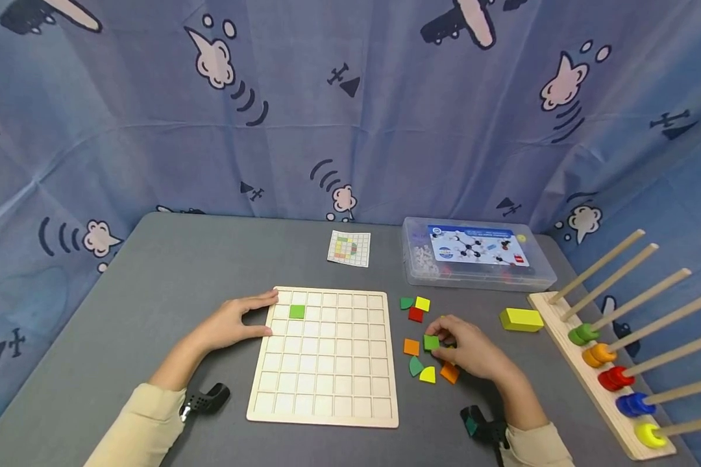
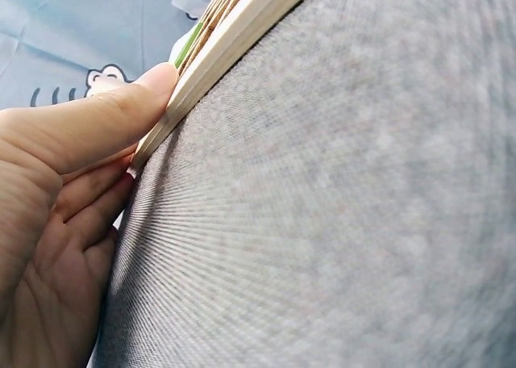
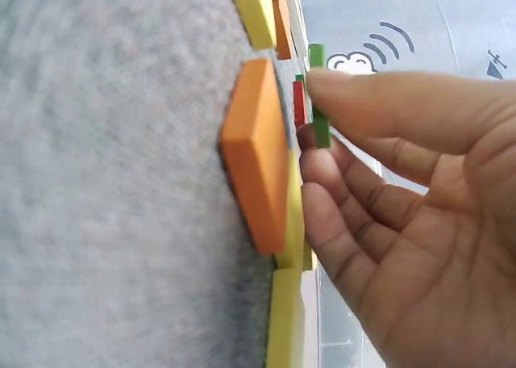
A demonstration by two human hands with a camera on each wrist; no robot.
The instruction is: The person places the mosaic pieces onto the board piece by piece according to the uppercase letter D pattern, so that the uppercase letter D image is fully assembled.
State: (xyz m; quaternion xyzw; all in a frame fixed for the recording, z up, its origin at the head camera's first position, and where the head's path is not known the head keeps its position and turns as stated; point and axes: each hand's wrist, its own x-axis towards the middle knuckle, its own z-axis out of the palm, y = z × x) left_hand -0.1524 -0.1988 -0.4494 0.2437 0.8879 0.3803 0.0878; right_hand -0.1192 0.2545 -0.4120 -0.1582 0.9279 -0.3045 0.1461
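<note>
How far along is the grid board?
Done: one green square sits on the board, near its upper left corner. In hand: the right hand pinches another green square; the left hand touches the board's left edge. Apparently left: loose pieces right of the board.

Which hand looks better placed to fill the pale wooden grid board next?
Probably the right hand: it pinches a green square tile beside the board, whose left edge the left hand touches.
</note>
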